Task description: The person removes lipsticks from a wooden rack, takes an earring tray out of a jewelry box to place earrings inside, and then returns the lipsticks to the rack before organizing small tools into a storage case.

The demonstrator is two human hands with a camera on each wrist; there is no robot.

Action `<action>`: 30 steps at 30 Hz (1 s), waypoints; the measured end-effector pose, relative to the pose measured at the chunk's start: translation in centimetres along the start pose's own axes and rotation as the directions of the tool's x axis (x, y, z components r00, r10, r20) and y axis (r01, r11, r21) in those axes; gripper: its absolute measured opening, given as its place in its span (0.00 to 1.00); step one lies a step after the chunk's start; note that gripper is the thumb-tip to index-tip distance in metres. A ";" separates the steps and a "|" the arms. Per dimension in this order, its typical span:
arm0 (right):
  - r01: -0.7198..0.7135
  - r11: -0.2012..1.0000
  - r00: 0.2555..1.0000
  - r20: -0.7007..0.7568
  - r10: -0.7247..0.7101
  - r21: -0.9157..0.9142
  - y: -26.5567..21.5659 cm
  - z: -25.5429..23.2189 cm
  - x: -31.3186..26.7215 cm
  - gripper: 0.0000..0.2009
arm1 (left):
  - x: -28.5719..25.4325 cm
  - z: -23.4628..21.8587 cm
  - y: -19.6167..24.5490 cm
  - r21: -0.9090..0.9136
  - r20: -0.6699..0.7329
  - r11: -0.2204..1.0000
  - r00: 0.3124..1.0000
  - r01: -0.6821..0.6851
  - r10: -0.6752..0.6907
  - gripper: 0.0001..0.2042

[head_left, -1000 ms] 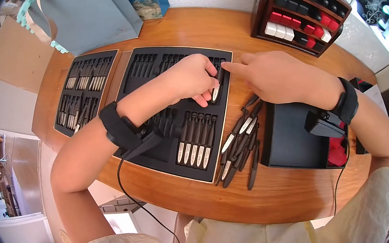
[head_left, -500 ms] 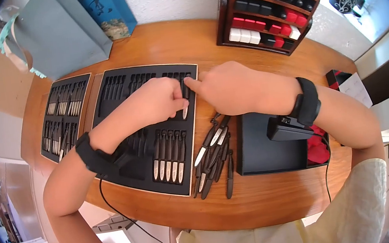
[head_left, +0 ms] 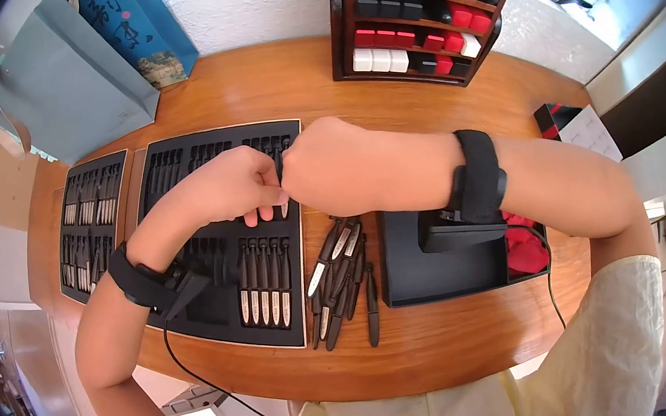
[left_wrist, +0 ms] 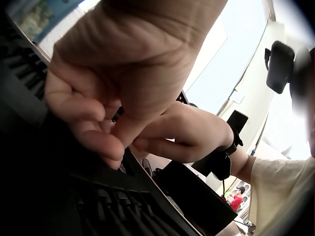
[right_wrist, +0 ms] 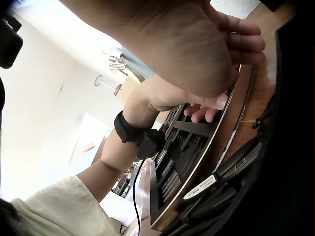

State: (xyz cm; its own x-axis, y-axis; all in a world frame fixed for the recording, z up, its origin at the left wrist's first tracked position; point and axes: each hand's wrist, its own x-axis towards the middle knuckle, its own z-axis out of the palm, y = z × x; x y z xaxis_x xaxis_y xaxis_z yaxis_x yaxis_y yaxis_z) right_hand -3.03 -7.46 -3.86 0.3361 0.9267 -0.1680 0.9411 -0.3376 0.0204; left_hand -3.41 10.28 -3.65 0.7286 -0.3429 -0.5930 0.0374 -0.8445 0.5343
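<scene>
Slim dark tools with pale, printed ends (head_left: pixel 266 306) lie in rows in a black tray (head_left: pixel 195 304). At the tray's upper right, my left hand (head_left: pixel 224 190) has its thumb and fingers bent around one such tool, whose pale end (head_left: pixel 285 209) shows beneath them. My right hand (head_left: pixel 337 170) is beside it, over the tray's right edge, with its fingertips hidden in the head view. The right wrist view shows several fingers (right_wrist: pixel 246 42) of that hand loosely bent. A loose pile of similar tools (head_left: pixel 342 282) lies right of the tray.
A second filled tray (head_left: pixel 92 208) stands at the left. Right of the pile is a black box (head_left: pixel 440 270) with red pieces (head_left: pixel 526 247). Behind are a wooden shelf rack (head_left: pixel 418 19), a grey bag (head_left: pixel 72 82) and a blue bag (head_left: pixel 141 36).
The head view has shifted, so the trays and rack appear farther left. Both hands stay at the tray's upper right, and the right hand now hides more of that corner.
</scene>
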 end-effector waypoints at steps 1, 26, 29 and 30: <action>-0.004 1.000 1.000 0.001 0.004 0.001 0.1 -0.1 0.1 0.05 | 0.0 0.1 0.0 0.004 -0.011 1.000 1.000 0.009 -0.009 0.10; -0.256 0.959 0.951 -0.145 0.272 0.118 0.8 0.6 -9.2 0.07 | 2.5 5.3 6.5 0.727 -0.115 0.640 0.874 -0.250 0.472 0.10; -0.331 0.936 0.917 -0.191 0.349 0.122 1.7 0.5 -8.7 0.07 | 1.7 4.4 5.9 0.655 -0.163 0.705 0.860 -0.273 0.484 0.09; -0.323 0.934 0.898 -0.263 0.353 0.150 2.3 0.7 -8.6 0.08 | 1.2 4.0 5.9 0.614 -0.215 0.738 0.841 -0.279 0.497 0.09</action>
State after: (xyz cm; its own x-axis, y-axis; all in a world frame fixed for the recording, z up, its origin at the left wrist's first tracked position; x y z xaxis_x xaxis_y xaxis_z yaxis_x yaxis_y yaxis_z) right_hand -3.81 -16.26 -3.03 0.6439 0.7563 0.1158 0.7649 -0.6398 -0.0749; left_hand -5.09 3.28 -3.62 0.7782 -0.6194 -0.1035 -0.5957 -0.7803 0.1903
